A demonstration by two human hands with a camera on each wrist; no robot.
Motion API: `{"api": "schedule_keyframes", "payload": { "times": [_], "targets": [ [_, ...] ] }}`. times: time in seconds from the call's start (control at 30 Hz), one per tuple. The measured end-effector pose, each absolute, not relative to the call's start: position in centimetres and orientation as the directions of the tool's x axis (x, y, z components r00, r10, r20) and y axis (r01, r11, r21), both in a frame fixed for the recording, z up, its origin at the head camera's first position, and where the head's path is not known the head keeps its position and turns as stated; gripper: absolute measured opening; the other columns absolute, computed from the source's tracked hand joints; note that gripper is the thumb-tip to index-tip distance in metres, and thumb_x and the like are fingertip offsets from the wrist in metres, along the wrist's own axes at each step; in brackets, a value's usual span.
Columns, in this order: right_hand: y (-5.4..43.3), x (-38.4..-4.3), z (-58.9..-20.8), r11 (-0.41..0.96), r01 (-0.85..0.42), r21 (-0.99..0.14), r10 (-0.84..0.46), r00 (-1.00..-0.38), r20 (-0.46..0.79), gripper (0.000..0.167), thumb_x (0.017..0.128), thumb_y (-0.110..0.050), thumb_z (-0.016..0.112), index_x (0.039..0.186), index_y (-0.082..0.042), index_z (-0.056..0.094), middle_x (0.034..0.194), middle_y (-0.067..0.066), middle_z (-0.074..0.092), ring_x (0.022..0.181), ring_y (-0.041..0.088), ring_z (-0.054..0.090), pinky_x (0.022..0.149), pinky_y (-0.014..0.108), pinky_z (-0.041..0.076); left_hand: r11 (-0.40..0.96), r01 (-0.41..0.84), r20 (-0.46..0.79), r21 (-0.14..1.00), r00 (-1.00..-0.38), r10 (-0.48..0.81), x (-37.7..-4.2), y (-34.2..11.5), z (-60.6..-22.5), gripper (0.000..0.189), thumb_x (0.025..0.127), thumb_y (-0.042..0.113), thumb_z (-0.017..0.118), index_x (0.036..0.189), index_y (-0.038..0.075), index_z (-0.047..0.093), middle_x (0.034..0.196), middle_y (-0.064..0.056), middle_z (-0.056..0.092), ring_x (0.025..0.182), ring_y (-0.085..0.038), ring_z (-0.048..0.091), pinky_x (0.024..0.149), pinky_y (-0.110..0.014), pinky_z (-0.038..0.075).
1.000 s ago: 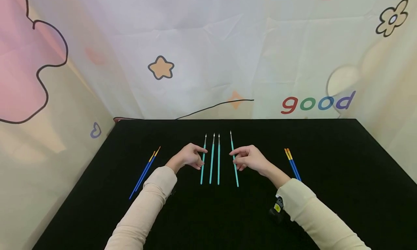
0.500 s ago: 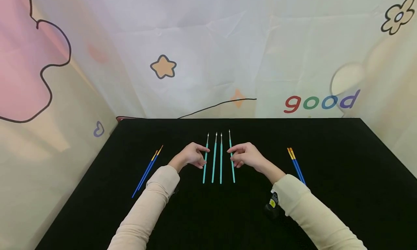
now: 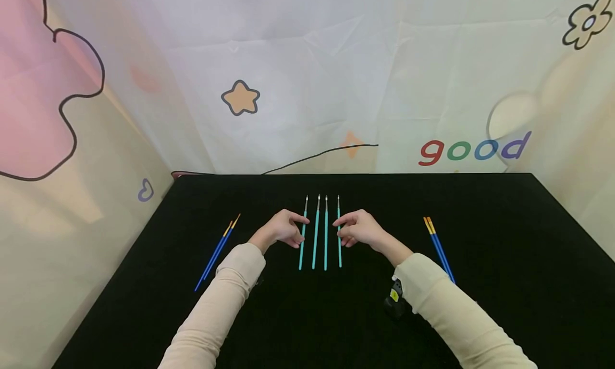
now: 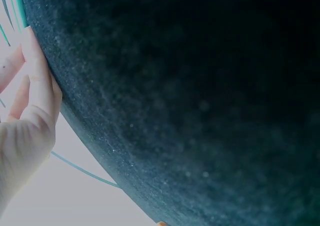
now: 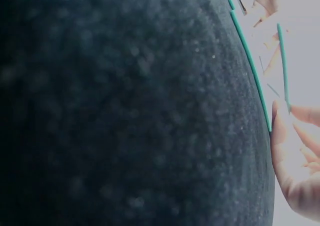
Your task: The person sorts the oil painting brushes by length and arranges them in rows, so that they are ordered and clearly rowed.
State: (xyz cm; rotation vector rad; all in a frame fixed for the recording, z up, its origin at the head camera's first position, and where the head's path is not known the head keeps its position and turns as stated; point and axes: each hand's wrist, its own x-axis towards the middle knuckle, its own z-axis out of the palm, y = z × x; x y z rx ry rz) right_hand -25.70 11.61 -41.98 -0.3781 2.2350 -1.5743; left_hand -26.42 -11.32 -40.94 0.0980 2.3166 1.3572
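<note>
Four slim teal paintbrushes lie side by side in the head view, silver tips pointing away. My left hand [image 3: 285,228] holds the leftmost teal paintbrush [image 3: 300,257], its index finger across the handle and its thumb lower down. Two middle paintbrushes, one [image 3: 315,241] left of the other [image 3: 325,241], lie untouched between my hands. My right hand [image 3: 357,229] pinches the rightmost teal paintbrush [image 3: 340,257] between thumb and fingers. In the right wrist view, that brush [image 5: 283,61] rises from the fingertips. The left wrist view shows teal handles [image 4: 20,6] at my left fingertips.
Two blue paintbrushes [image 3: 216,254] with yellow-orange tips lie on the black table [image 3: 307,321] at left. Another blue pair [image 3: 438,249] lies at right, partly behind my right sleeve [image 3: 442,289]. A patterned cloth [image 3: 307,80] hangs behind the table.
My right hand has moved left with its teal paintbrush, bringing it closer to the other teal ones. That brush has turned from slanted to nearly parallel with them. My left hand has stayed about still.
</note>
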Motion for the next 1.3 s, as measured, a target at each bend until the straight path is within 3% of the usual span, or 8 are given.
{"api": "schedule_keyframes", "payload": {
  "times": [0.8,1.3],
  "targets": [
    [11.1,-26.19,-42.02,0.426,0.094,-0.9,-0.323,-0.913,-0.248,0.036,0.085,0.002,0.059,0.121,0.004,0.054,0.073,0.011,0.061,0.055,0.015,0.061,0.056,0.028,0.053,0.51,-0.179,-0.356,0.842,-0.894,0.273,-26.4,-11.3,-41.26,0.043,0.08,-0.01,0.059,0.12,0.003,0.057,0.073,-0.014,0.063,0.054,-0.015,0.06,0.057,-0.029,0.054],
    [10.9,-25.89,-41.86,0.479,0.028,-0.878,-0.287,-0.94,-0.187,0.033,0.083,0.002,0.061,0.116,0.004,0.058,0.07,0.01,0.061,0.052,0.014,0.06,0.052,0.027,0.052,0.513,-0.138,-0.323,0.848,-0.9,0.293,-26.21,-11.34,-40.96,0.045,0.079,-0.012,0.059,0.122,0.002,0.056,0.071,-0.014,0.063,0.055,-0.016,0.061,0.057,-0.03,0.054]
  ]
}}
